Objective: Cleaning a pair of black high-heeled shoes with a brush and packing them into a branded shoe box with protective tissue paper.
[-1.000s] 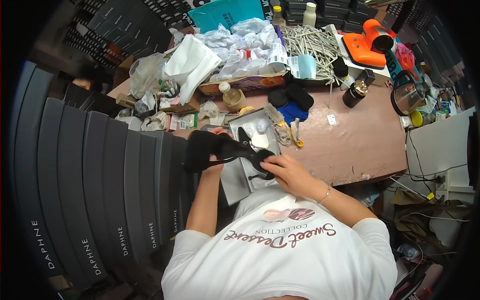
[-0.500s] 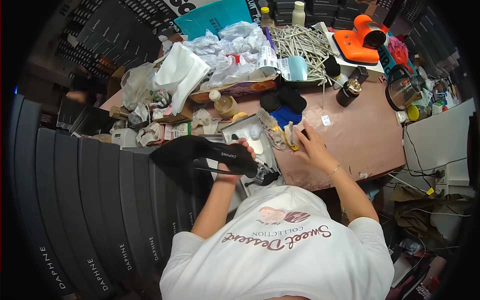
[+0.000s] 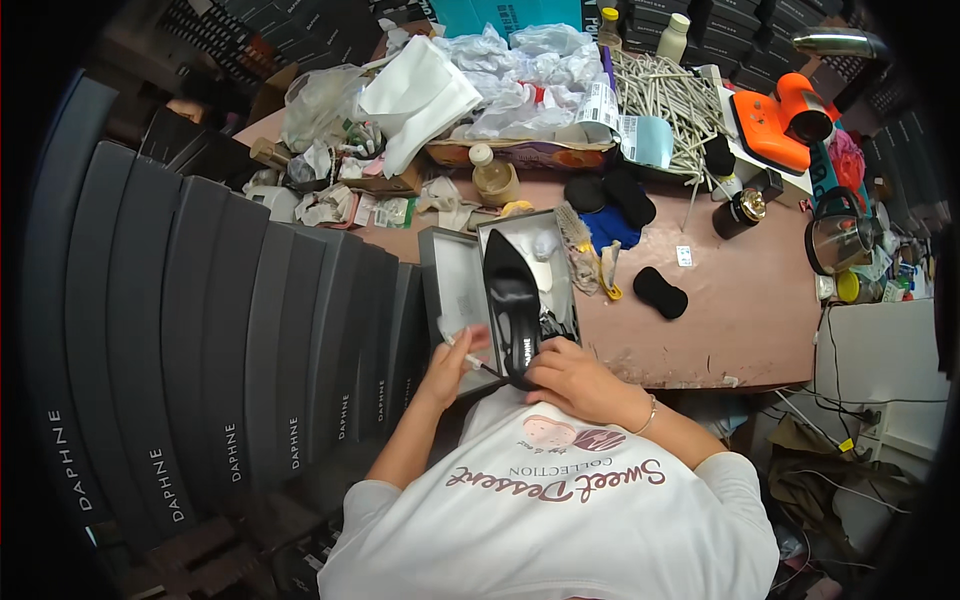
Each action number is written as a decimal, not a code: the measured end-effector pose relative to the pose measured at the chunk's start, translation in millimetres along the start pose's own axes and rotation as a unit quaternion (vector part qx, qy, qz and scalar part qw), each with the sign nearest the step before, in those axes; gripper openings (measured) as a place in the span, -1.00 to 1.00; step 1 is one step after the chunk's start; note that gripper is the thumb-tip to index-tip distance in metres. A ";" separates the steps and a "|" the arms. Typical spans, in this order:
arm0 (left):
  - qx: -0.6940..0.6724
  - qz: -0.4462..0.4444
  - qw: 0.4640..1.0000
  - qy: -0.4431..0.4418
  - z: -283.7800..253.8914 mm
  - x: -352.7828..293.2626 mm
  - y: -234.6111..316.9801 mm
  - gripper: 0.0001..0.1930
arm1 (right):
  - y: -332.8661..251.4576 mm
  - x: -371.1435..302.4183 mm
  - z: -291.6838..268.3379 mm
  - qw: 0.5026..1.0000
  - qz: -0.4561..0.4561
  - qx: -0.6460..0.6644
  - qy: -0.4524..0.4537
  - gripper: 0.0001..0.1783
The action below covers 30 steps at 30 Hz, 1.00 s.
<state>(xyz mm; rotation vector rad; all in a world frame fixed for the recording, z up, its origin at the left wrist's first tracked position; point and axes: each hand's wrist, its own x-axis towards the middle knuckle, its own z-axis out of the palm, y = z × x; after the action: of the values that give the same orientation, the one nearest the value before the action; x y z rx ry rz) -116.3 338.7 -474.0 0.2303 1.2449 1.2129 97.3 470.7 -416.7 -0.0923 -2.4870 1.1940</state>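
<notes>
Since the earlier frame, black pointed shoe [image 3: 512, 305] has come off the left side and now lies toe-far over open grey shoe box [image 3: 455, 285] on the counter [image 3: 740, 310]. Right hand [image 3: 575, 378], previously reaching far across the counter, is back at the near edge. Its grip is closed on the shoe's heel end, wrist bent, forearm coming in from the right. Left hand [image 3: 452, 362] is raised from the near left, fingers pinched on a thin white stick [image 3: 470, 357] (tip just beside the shoe's heel). Stacked dark boxes [image 3: 230, 340] stand to the left. Black pad [image 3: 660, 292] lies well apart, right of the box.
</notes>
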 end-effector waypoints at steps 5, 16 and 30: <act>-0.325 -0.011 0.944 0.056 10.6 26.3 -33.2 -0.31 | -9.0 13.6 15.5 0.982 -0.055 0.090 -0.156 -0.69; -0.326 -0.014 0.942 -0.075 25.2 18.3 -12.0 -0.19 | 193.1 63.6 70.2 0.831 0.102 -0.518 -0.175 -0.78; -0.353 -0.034 0.934 0.041 24.8 44.0 -20.5 -0.34 | 64.6 51.2 52.0 0.975 0.038 -0.208 -0.063 -0.72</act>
<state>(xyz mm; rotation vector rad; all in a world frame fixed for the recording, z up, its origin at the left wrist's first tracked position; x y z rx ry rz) -91.8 376.2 -505.1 -0.3930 0.8068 1.5392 24.3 484.7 -479.7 -0.2294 -2.8334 0.7045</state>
